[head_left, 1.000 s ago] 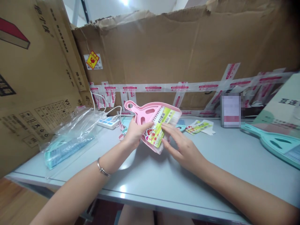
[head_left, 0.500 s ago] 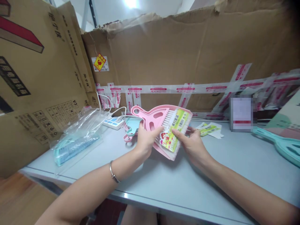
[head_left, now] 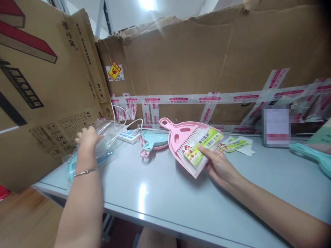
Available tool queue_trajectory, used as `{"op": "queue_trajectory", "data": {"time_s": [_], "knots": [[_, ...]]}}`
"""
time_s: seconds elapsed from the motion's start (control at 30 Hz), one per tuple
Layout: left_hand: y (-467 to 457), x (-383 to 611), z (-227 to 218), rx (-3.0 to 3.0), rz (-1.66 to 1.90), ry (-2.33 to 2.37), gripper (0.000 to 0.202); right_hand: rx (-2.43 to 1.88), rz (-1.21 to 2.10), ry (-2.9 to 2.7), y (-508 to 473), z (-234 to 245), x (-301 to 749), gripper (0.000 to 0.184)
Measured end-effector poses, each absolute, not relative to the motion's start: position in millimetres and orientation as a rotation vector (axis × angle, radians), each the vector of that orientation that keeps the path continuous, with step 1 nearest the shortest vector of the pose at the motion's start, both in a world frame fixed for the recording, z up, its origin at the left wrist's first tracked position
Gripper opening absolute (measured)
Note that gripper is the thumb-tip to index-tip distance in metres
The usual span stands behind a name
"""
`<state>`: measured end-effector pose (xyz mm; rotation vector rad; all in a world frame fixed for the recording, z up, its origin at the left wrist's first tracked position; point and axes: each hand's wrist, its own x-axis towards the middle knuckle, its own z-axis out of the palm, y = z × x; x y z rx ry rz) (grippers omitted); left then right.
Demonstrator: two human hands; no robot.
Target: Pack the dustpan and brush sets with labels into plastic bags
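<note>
My right hand (head_left: 219, 163) grips the lower right edge of a pink dustpan (head_left: 185, 128), its thumb on top. A brush with white bristles (head_left: 198, 134) lies nested in the dustpan, with a printed yellow-green card label (head_left: 201, 147) across it. At the left, my left hand (head_left: 89, 137) reaches over clear plastic bags (head_left: 110, 136), holding nothing that I can see. Its fingers are spread, though their tips are partly hidden. Beneath the plastic is a light blue dustpan set (head_left: 71, 167), partly covered by my left forearm.
Behind the pink set, blue and pink dustpans (head_left: 156, 138) lie stacked beside a white power strip (head_left: 129, 136). Loose labels (head_left: 239, 144) lie to the right, near a blurred upright box (head_left: 276, 125). A turquoise dustpan (head_left: 312, 155) is at far right. Large cardboard boxes (head_left: 181, 65) wall the back and left.
My left hand has let go of the pink dustpan and moved left to the plastic bags. My right hand keeps hold of the dustpan and brush. The view has shifted slightly.
</note>
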<state>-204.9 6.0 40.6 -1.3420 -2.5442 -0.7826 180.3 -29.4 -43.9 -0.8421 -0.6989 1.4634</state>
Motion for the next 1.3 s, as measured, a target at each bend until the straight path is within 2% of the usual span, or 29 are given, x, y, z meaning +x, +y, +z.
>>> {"op": "queue_trajectory", "data": {"time_s": [0.2,0.3,0.4,0.5,0.67,0.87,1.03,1.17,1.3], "knots": [[4,-214,27,-1.328,-0.821,-2.506,0.014,-0.839,1.513,-0.708,-40,-41,176,0.034],[2,-204,36,-1.255,-0.884,-2.404,0.020,-0.834,1.494,-0.693,-42,-39,176,0.036],[2,-176,43,-1.279,-1.014,-2.072,0.023,-0.827,1.462,-0.698,-45,-36,176,0.038],[6,-132,41,-1.552,-1.100,-1.713,0.015,-0.801,1.429,-0.737,-51,-30,177,0.039],[7,-68,21,-1.977,-1.094,-1.471,0.010,-0.838,1.399,-0.767,-63,-22,185,0.040],[6,-42,5,-2.298,-1.139,-1.649,0.009,-1.000,1.453,-0.763,-63,-35,194,0.039],[10,-46,6,-2.241,-1.213,-1.950,0.012,-1.040,1.580,-0.835,-64,-42,193,0.038],[4,-29,2,-2.390,-1.214,-1.843,0.009,-1.009,1.680,-0.833,-71,-40,187,0.037],[-11,2,-8,-2.589,-1.001,-1.578,0.012,-0.979,1.724,-0.716,-73,-37,185,0.030]]}}
